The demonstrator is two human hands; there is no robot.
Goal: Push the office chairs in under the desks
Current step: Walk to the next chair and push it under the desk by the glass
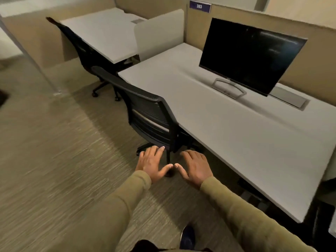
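A black mesh office chair (pixel 145 111) stands tucked against the front edge of the near grey desk (pixel 227 128), its back close to the desk edge. A second black chair (pixel 78 46) sits pushed in at the far desk (pixel 107 33). My left hand (pixel 152 163) and my right hand (pixel 195 165) hover side by side in the air, palms down, fingers spread, thumbs nearly touching, just this side of the near chair. Neither hand touches the chair or holds anything.
A dark monitor (pixel 249 55) on a silver stand rests on the near desk. A beige divider panel (pixel 160 35) separates the two desks. Tan cubicle walls run behind, with a purple sign (pixel 199 6). Striped carpet (pixel 54 151) spreads to the left. My shoe (pixel 188 237) shows below.
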